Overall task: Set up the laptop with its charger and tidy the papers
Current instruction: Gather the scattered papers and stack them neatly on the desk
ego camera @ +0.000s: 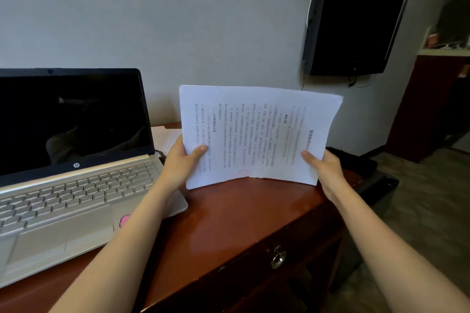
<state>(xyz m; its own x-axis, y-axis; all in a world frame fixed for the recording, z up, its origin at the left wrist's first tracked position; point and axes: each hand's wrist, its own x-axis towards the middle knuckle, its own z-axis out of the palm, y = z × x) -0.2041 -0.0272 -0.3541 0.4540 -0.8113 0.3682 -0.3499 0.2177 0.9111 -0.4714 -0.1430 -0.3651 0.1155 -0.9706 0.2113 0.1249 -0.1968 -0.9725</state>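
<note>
Head view, the only one.

Both hands are gripping one stack of papers (256, 134), held upright in landscape, with the print running sideways. The left hand (181, 160) is pinching the lower left corner, thumb on the front face. The right hand (323, 168) is pinching the lower right corner the same way. The fingers behind the sheets are hidden.

The stack's lower edge is sitting at the table (241, 223) surface, touching or just above it, I can't tell which. The sheet is bowing slightly in the middle. My read is that it's being stood on edge to knock the sheets square, with one hand on each side keeping it from fanning.

The laptop (71, 160) is sitting open on the left of the table with its screen dark, just beside the left forearm. A dark cable (159, 153) is meeting its right rear edge. It's probably the charger lead, but the plug seating isn't visible.

Count:
- Laptops: one.
- Held stacks: one, sheet count unreadable.
- Loose sheets (165, 137): at least one more, lying flat on the table behind the left hand, between the laptop and the stack. It's likely waiting to be gathered in.
- Cables: one.
- Dark objects (351, 160): one at the table's right end, which I can't identify.
- Wall-mounted screens (356, 15): one, up on the right and switched off.
</note>
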